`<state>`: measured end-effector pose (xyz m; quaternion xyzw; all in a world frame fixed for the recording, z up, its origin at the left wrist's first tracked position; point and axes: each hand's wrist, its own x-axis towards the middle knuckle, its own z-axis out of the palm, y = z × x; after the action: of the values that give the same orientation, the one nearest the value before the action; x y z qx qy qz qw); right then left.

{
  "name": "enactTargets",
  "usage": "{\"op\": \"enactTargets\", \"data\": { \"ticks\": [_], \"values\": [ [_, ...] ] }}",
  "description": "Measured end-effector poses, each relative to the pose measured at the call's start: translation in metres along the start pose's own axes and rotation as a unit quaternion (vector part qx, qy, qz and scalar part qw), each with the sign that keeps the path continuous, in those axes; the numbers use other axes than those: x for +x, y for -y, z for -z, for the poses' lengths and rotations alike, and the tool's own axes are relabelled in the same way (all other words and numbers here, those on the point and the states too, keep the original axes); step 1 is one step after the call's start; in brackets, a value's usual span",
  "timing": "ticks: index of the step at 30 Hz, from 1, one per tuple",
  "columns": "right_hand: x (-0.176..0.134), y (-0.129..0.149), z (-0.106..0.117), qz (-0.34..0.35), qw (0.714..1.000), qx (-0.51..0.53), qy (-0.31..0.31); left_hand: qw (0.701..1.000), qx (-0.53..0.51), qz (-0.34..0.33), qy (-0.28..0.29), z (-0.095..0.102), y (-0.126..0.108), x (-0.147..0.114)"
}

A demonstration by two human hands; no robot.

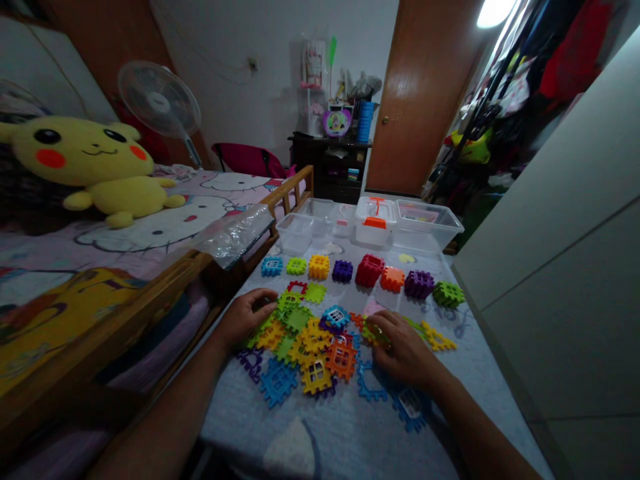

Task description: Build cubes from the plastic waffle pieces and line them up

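A loose pile of notched plastic building tiles lies in front of me, with a yellow window tile [317, 377], an orange window tile [342, 358] and a blue tile [278, 382] near its front. My left hand [248, 315] rests at the pile's left edge, thumb and fingers apart, beside green tiles [296, 319]. At the right side, my right hand [400, 345] is bent around a yellow tile [375, 332], partly hidden by the fingers. Blue frame tiles [371, 383] lie below that hand, and a yellow triangular tile [438, 337] lies to its right.
Behind the pile runs a row of tile stacks sorted by colour, including a red stack [370, 271] and a purple stack [419, 285]. Clear plastic bins [430, 220] and a lidded box [376, 223] stand at the far end. A wooden bed rail [200, 267] borders the left.
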<state>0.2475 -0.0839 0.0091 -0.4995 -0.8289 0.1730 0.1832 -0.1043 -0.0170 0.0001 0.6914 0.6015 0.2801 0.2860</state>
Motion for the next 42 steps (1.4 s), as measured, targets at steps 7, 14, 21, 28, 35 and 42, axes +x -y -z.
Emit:
{"op": "enactTargets", "data": {
  "ticks": [7, 14, 21, 28, 35, 42],
  "values": [
    [-0.009, -0.008, 0.008, -0.036, 0.999, 0.034, -0.018, 1.0, -0.001, -0.019, -0.003, -0.003, 0.009, 0.002],
    [-0.012, -0.007, 0.009, -0.007, 0.997, 0.052, -0.048, 1.0, 0.01, -0.02, 0.002, -0.003, 0.012, 0.003],
    [-0.013, -0.009, 0.012, -0.009, 0.994, 0.059, -0.095, 1.0, 0.009, -0.014, -0.003, -0.002, 0.01, 0.001],
    [-0.009, -0.016, 0.01, -0.121, 0.986, 0.089, -0.068, 1.0, 0.015, -0.022, -0.002, -0.002, 0.009, 0.001],
    [-0.007, -0.026, -0.003, -0.115, 0.986, 0.033, -0.113, 1.0, -0.012, -0.022, 0.01, 0.0, 0.002, 0.0],
    [-0.016, -0.042, 0.005, -0.035, 0.996, -0.027, -0.083, 0.998, -0.036, -0.027, 0.046, -0.002, 0.013, 0.002]
  ]
}}
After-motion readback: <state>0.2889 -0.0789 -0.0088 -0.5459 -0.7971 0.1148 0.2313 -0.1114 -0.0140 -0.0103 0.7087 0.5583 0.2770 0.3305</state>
